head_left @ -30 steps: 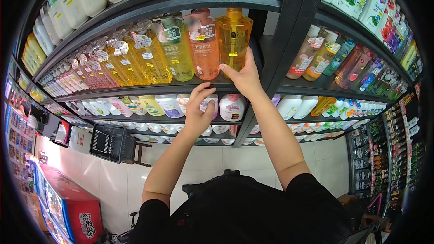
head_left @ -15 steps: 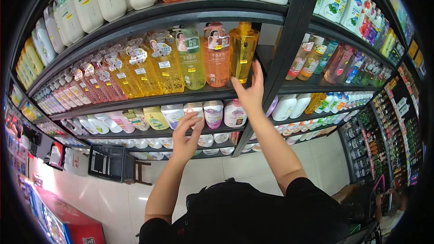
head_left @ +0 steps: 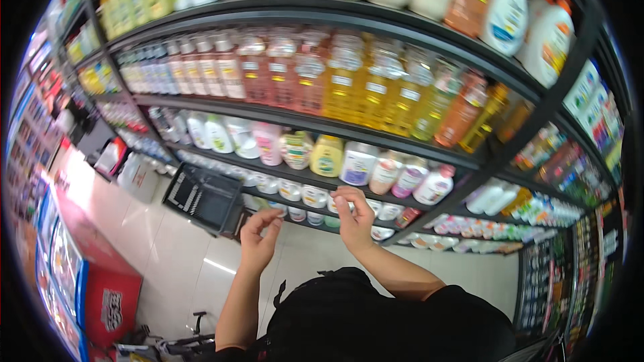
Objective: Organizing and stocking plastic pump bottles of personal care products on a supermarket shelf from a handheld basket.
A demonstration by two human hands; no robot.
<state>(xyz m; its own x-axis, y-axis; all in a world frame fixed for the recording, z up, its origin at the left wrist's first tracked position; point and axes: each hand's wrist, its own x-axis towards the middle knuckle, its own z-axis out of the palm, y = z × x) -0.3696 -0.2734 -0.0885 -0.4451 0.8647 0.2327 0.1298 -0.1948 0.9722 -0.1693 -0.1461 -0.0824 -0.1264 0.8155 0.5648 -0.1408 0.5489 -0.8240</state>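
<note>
Both of my hands have come down from the shelf of tall orange and yellow bottles where they were reaching half a second ago; they now hang in front of my chest, below the shelving.

Nearest to me, my left hand [head_left: 260,233] is raised with the fingers curled inward and the thumb meeting the fingertips, a loose pinch. Whether anything small sits in that pinch, I cannot tell. My right hand [head_left: 353,218] is just beside it, a little higher, fingers bent and drawn together with the thumb tucked against them; again I cannot make out anything held. The two hands are near each other but not touching.

Just past my right hand, low on the black metal shelving unit [head_left: 469,164], runs a row of small white jars [head_left: 314,196]. One shelf above them stand squat bottles, among them a yellow bottle [head_left: 327,156], a white bottle with a purple label [head_left: 358,163] and a pink bottle [head_left: 268,143]. Above those is the row of tall orange and yellow pump bottles [head_left: 349,84], blurred here. The top shelf carries large white bottles [head_left: 506,17].

Left of the shelving unit a black shopping basket [head_left: 201,198] hangs at the height of the jars. Farther left and lower, on the pale tiled floor [head_left: 168,255], stands a red cooler [head_left: 100,295].
</note>
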